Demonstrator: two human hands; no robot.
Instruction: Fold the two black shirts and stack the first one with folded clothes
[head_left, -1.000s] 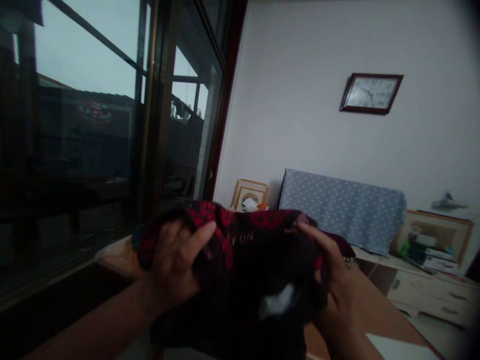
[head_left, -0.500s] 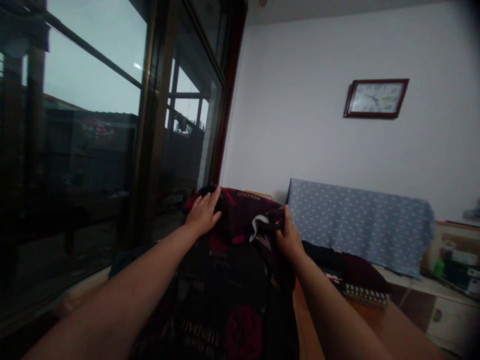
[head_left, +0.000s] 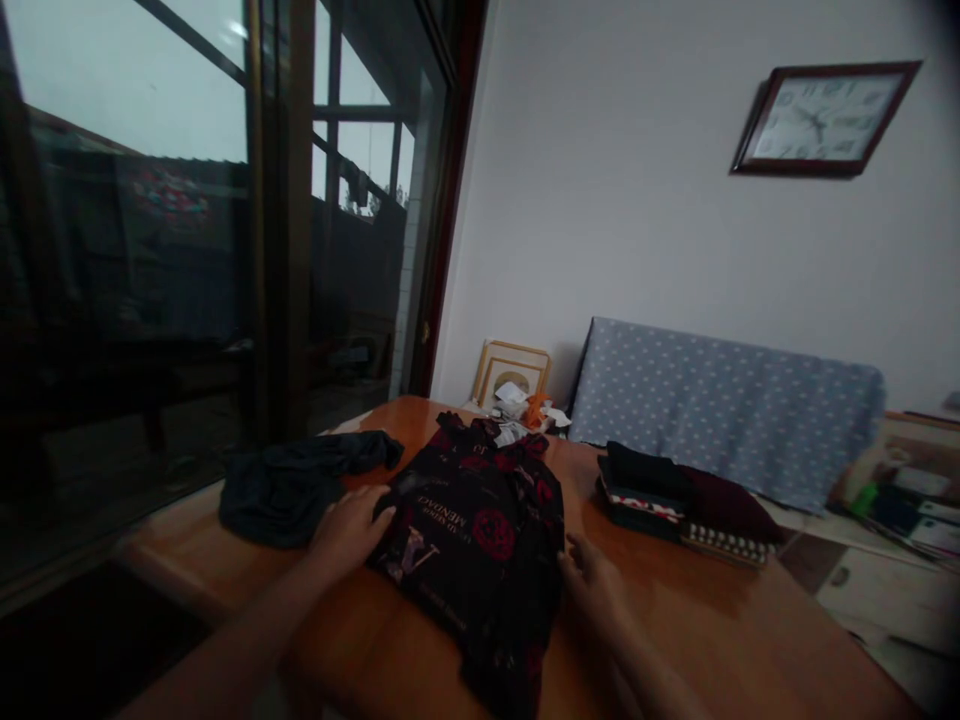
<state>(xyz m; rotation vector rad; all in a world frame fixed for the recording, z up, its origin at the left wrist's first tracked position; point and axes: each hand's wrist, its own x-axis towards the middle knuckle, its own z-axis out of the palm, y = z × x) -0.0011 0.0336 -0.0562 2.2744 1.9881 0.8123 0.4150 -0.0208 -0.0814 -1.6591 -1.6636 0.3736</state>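
Note:
A dark printed shirt (head_left: 472,520) with red round motifs and pale lettering lies spread on the wooden table, its lower end toward me. My left hand (head_left: 349,530) is closed at the shirt's left edge, thumb and fingers at the cloth. On the opposite side, my right hand (head_left: 596,585) has its fingers curled at the right edge. Left of my left hand lies a crumpled dark grey-green garment (head_left: 277,490).
The wooden table (head_left: 712,630) holds a stack of folded clothes (head_left: 649,485) and a maroon folded garment (head_left: 724,505) at the right. Papers (head_left: 514,400) and a gold-coloured frame (head_left: 517,352) stand at the far end. Glass doors (head_left: 150,300) line the left; a dotted blue cloth (head_left: 727,400) hangs behind.
The shirt has come down from being held up in front of me and now lies on the table. Both hands have lowered to its sides, and the view has tilted down.

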